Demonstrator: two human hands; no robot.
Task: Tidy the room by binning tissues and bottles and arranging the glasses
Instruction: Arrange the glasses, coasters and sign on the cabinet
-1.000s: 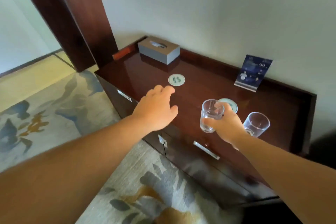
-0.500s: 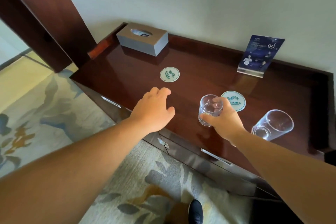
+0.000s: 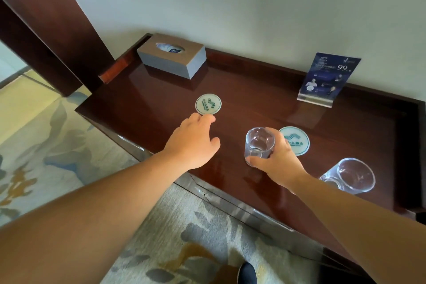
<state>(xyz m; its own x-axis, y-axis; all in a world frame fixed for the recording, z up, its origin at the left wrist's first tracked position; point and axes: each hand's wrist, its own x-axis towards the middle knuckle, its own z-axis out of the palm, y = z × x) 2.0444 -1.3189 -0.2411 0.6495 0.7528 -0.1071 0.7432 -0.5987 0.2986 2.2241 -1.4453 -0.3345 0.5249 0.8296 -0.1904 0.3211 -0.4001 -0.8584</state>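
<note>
My right hand (image 3: 275, 159) grips a clear drinking glass (image 3: 258, 145) standing on the dark wooden cabinet top (image 3: 253, 104), just left of a round white-and-green coaster (image 3: 297, 142). A second clear glass (image 3: 350, 176) stands near the front right edge. My left hand (image 3: 193, 143) reaches forward, palm down, fingers relaxed, its fingertips just short of another round coaster (image 3: 208, 104). It holds nothing.
A grey tissue box (image 3: 171, 57) sits at the back left corner. A blue card in a clear stand (image 3: 327, 78) leans by the wall at the back right. The top has a raised rim. Patterned carpet (image 3: 57, 145) and a dark shoe tip (image 3: 247, 273) lie below.
My left hand has moved forward to the near edge of the left coaster. The right hand still grips the glass beside the right coaster. My view has tilted down and closer.
</note>
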